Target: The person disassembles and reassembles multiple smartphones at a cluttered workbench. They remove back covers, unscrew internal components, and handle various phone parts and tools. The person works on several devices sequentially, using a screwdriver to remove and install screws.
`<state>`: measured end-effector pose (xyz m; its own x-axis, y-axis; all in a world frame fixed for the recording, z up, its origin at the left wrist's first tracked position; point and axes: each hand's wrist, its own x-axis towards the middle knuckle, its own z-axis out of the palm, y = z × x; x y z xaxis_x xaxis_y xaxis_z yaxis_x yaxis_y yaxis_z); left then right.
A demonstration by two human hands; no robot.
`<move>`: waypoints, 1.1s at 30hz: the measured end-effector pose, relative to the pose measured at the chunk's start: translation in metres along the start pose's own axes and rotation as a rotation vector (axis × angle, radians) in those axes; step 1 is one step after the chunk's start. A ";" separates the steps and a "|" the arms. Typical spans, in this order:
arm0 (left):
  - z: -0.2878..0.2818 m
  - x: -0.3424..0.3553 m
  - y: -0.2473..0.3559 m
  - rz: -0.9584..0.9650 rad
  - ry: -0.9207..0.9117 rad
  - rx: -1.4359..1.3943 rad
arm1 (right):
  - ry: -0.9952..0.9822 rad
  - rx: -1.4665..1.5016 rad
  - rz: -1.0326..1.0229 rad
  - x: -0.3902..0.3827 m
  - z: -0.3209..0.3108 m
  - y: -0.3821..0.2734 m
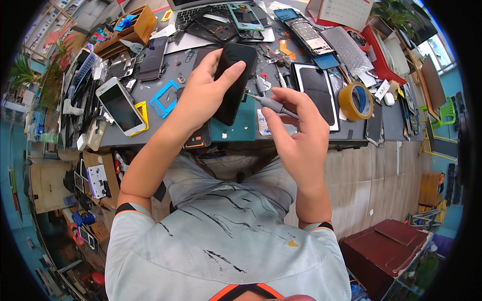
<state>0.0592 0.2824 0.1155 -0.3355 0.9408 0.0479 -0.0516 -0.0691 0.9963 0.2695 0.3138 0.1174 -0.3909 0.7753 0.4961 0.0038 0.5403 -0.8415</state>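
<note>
In our left hand [208, 83] we hold a black phone [232, 98], its dark glass face up and its long side slanting from far right to near left. The fingers of that hand are clasped about its left edge, with the thumb laid across the face. The phone is above a green mat [243, 128] at the near edge of the cluttered grey surface [391, 120].

In our right hand [301, 123] we have a grey screwdriver [273, 104], its handle grasped between thumb and fingers and its shaft directed left, toward the phone. The tip is close by the phone's right edge; we cannot tell whether the two touch.

To the left we see a blue frame [163, 100] and, farther left, a white phone [119, 105] lying partly over a yellow frame [142, 120]. On the far left stands a wooden box [135, 26].

To the right, just beyond our right hand, lies a dark panel with a white border [316, 90], and next to it a roll of yellow tape [345, 103]. Beyond these are a sheet of bubble wrap [347, 50] and a red tray [375, 52]. At the far side, a laptop [188, 19] sits beneath loose phone parts.
</note>
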 end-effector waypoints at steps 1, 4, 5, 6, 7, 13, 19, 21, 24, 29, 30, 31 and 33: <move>0.001 0.000 0.001 -0.010 0.004 0.004 | 0.004 -0.008 0.006 0.000 0.000 -0.001; 0.000 0.000 0.002 -0.025 0.016 -0.002 | 0.005 -0.032 0.030 0.000 -0.003 -0.003; -0.001 0.000 0.001 -0.026 0.021 0.003 | 0.008 -0.030 0.028 0.000 -0.003 -0.003; -0.002 0.001 0.001 -0.028 0.023 0.005 | 0.014 -0.032 0.027 0.000 -0.003 -0.003; -0.002 0.001 0.001 -0.030 0.024 0.008 | 0.020 -0.034 0.026 0.000 -0.003 -0.003; -0.008 0.003 0.007 -0.077 0.045 -0.025 | 0.050 -0.040 0.026 -0.001 -0.006 -0.005; -0.029 0.001 0.012 -0.215 -0.156 -0.416 | 0.055 -0.052 0.047 0.000 -0.007 0.000; -0.026 -0.004 0.017 -0.200 -0.174 -0.376 | 0.050 -0.038 0.042 0.000 -0.006 0.001; -0.022 -0.011 0.020 -0.177 -0.230 -0.333 | 0.045 -0.023 0.050 -0.001 -0.004 0.003; -0.016 -0.019 0.025 -0.138 -0.281 -0.259 | 0.035 -0.012 0.066 -0.001 -0.003 0.003; -0.017 -0.020 0.026 -0.133 -0.289 -0.244 | 0.033 -0.011 0.066 -0.001 -0.002 0.003; -0.017 -0.021 0.026 -0.129 -0.297 -0.230 | 0.031 -0.011 0.066 -0.001 -0.002 0.004; -0.016 -0.023 0.028 -0.116 -0.293 -0.184 | 0.024 -0.022 0.063 -0.001 -0.003 0.004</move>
<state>0.0501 0.2532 0.1415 -0.0349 0.9992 -0.0192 -0.2512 0.0098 0.9679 0.2726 0.3161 0.1137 -0.3672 0.8156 0.4471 0.0478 0.4966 -0.8667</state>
